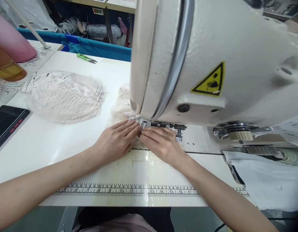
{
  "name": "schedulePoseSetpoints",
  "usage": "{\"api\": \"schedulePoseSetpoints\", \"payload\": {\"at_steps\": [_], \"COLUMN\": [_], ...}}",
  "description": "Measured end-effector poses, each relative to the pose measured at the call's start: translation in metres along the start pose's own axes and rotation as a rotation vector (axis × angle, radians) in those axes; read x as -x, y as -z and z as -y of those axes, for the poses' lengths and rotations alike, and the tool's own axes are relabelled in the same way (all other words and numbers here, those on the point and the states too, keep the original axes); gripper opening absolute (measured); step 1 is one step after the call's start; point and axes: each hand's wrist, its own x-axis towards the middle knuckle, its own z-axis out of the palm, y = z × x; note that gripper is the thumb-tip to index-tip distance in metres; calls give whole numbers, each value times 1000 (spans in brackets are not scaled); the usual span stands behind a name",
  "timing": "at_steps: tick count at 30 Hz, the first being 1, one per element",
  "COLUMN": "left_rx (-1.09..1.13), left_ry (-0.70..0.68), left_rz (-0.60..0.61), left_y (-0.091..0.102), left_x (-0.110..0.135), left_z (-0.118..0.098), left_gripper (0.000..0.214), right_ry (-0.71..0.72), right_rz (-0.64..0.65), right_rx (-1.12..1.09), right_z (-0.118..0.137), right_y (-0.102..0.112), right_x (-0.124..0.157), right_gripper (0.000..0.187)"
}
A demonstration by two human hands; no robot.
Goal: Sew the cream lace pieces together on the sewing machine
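Both hands rest on a small piece of white lace under the head of a cream sewing machine. My left hand lies flat on the lace, fingers stretched toward the presser foot. My right hand lies beside it, fingers pressed down on the lace edge just in front of the foot. The needle itself is hidden by the machine head.
A pile of white lace pieces lies at the left of the white table. A black phone sits at the left edge, green snips farther back. A printed ruler runs along the front edge. White cloth lies at right.
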Motion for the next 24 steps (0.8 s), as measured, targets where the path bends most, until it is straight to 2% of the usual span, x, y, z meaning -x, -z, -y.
{"api": "schedulePoseSetpoints", "payload": {"at_steps": [9, 24], "left_rx": [-125, -183], "left_ry": [-49, -46], "left_rz": [6, 16], "left_y": [1, -1], "left_x": [-2, -6], "left_z": [-5, -10], "left_gripper": [34, 36], "right_ry": [-1, -39], "right_rz": [7, 33], "right_rx": [9, -34], "right_z": [-1, -11], "right_y": [5, 1], "right_x": [0, 6], "right_gripper": [24, 24]}}
